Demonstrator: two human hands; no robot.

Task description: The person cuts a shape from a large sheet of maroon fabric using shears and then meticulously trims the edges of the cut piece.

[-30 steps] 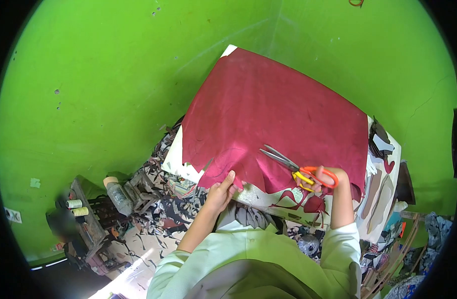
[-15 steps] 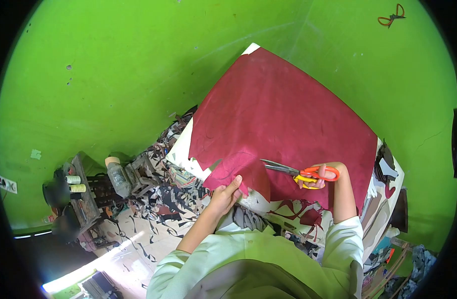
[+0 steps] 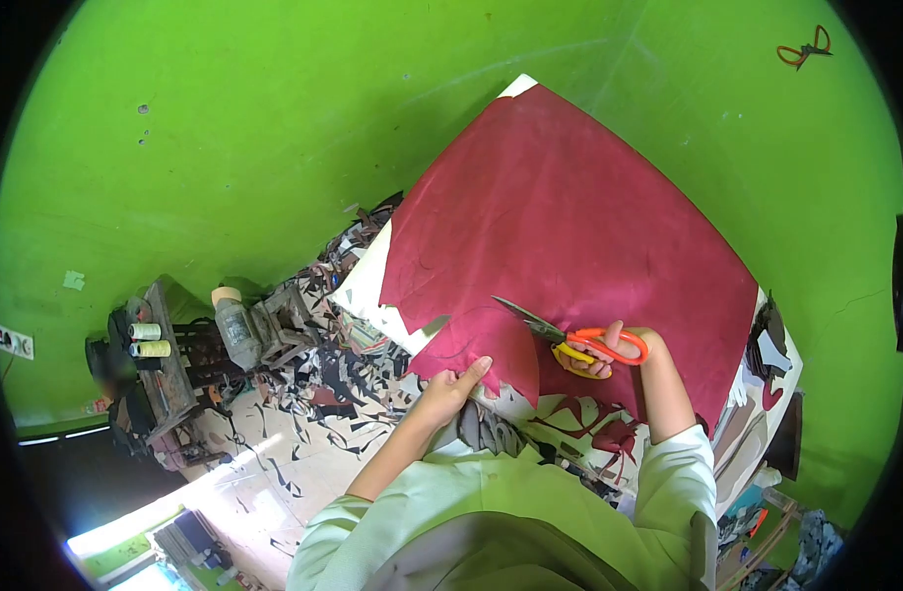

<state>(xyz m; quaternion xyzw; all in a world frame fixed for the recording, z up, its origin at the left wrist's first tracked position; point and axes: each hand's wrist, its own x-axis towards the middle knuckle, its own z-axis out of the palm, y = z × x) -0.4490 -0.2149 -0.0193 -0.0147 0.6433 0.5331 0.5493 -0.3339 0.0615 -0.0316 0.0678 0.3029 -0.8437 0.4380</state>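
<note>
A large maroon sheet (image 3: 569, 207) of leather-like material covers the tabletop, with thin curved lines drawn near its front left. My left hand (image 3: 449, 392) pinches the sheet's near edge, thumb on top, at a partly cut flap (image 3: 491, 345). In my right hand (image 3: 609, 353) are scissors (image 3: 535, 320) with one orange and one yellow handle, my fingers through the loops. Their blades point left and away from me, and the upper blade lies over the flap. The lower blade is mostly hidden.
White backing (image 3: 367, 281) shows along the table's left edge. Maroon offcuts (image 3: 617, 436) lie at the near side, and dark scraps (image 3: 333, 379) cover the floor at left. A wooden bench (image 3: 170, 379) bears thread spools (image 3: 151, 349). Another pair of scissors (image 3: 806, 49) hangs on the green wall.
The scissors have moved left in my right hand, and their blades now overlap the flap. My left hand keeps its pinch on the sheet. The whole view has shifted slightly.
</note>
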